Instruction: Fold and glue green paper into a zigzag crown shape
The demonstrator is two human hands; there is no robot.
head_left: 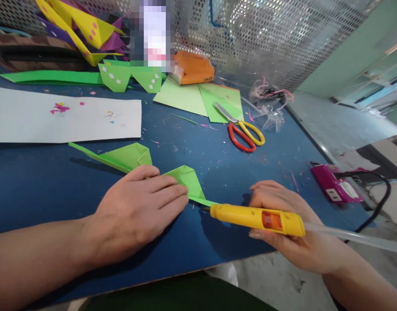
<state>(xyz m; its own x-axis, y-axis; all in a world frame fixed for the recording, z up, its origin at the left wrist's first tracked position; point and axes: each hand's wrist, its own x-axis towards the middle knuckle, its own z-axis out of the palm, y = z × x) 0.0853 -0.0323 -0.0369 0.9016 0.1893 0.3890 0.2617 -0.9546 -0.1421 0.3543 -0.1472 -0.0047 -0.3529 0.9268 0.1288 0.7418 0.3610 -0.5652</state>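
Observation:
A folded light-green paper shape with two pointed flaps and a long thin strip rests on the blue table. My left hand is over its middle, fingers together and curled down on the strip between the flaps; the thumb is hidden. My right hand is closed round a yellow hot glue gun, with a clear glue stick coming out of its back. The gun's dark nozzle touches or nearly touches the strip's right end; which of the two, I cannot tell.
Red-and-yellow scissors lie open on green paper sheets. Behind are an orange packet, a green dotted paper piece, a white sheet and yellow-purple folded paper. A magenta power socket sits at the right edge.

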